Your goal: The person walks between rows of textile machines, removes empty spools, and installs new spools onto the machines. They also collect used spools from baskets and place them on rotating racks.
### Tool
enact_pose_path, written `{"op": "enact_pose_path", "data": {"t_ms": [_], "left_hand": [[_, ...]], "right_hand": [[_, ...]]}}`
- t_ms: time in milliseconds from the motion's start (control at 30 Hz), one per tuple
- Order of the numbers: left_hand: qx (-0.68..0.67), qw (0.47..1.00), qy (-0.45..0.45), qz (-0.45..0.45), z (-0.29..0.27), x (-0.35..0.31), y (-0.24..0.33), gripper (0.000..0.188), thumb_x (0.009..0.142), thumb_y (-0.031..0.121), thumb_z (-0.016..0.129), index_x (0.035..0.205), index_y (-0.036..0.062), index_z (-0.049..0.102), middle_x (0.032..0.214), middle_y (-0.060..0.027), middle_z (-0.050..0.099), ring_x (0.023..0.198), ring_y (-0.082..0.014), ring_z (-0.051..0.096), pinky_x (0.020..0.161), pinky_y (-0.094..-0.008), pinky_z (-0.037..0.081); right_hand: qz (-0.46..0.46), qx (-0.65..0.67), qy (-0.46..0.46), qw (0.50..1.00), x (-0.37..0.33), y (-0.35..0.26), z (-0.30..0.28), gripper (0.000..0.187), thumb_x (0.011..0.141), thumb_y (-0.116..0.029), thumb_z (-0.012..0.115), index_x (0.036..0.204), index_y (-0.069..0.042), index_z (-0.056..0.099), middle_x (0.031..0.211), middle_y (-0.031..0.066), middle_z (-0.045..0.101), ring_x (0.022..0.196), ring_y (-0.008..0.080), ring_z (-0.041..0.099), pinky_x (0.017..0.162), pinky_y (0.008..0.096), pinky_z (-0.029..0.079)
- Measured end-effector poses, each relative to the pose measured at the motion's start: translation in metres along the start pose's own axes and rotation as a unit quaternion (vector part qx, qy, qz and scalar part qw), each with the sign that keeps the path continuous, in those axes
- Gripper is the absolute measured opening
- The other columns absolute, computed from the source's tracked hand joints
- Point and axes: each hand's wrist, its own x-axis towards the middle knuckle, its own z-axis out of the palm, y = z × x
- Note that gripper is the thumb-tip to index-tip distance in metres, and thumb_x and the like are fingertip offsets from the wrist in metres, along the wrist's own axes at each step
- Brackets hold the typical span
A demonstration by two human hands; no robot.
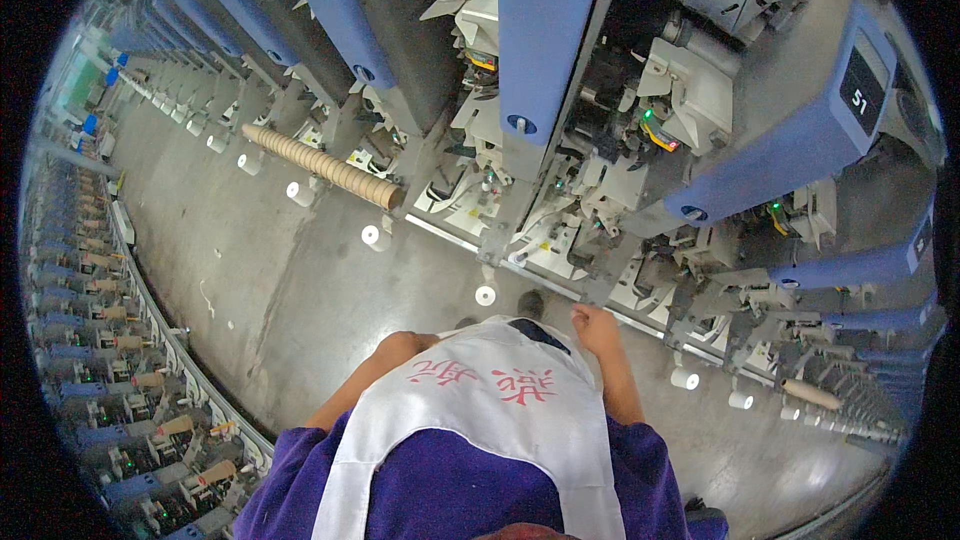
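My right hand is at the right side of my white apron, by the front rail of the winding machine. Its fingers are curled in, and whatever they may hold is too small to make out. On the other side, my left hand is against the apron's left edge, its fingers hidden by the cloth. A white yarn package with a round end is just ahead of me, apart from both hands. Another white package is farther left.
Blue-and-grey winding units line the far side, with a metal rail along their foot. A long stack of tan paper cones lies at the left of it. Grey floor stretches to a second machine row at left.
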Motion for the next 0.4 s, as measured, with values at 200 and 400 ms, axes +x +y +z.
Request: {"op": "enact_pose_path", "data": {"t_ms": [200, 400], "left_hand": [[0.019, 0.998, -0.016, -0.057, 0.000, -0.002, 0.009, 0.041, 0.086, 0.032, 0.045, 0.119, 0.0113, 0.055, 0.115, -0.0121, 0.060, 0.096, -0.0322, 0.060, 0.083, -0.0379, 0.049], [0.050, 0.996, -0.054, -0.044, 0.011, 0.006, -0.005, 0.049, 0.088, 0.043, 0.043, 0.126, 0.0142, 0.050, 0.124, -0.0100, 0.055, 0.100, -0.0292, 0.059, 0.087, -0.0376, 0.047]], "right_hand": [[0.027, 0.041, 0.090, 0.995, 0.008, 0.010, -0.021, 0.024, 0.081, -0.024, 0.058, 0.097, -0.009, 0.066, 0.086, 0.0175, 0.065, 0.077, 0.0337, 0.064, 0.068, 0.0378, 0.051], [0.032, 0.081, 0.116, 0.989, 0.009, 0.021, -0.026, 0.028, 0.080, -0.028, 0.062, 0.100, -0.008, 0.066, 0.086, 0.0172, 0.066, 0.080, 0.0311, 0.065, 0.071, 0.0388, 0.051]]}}
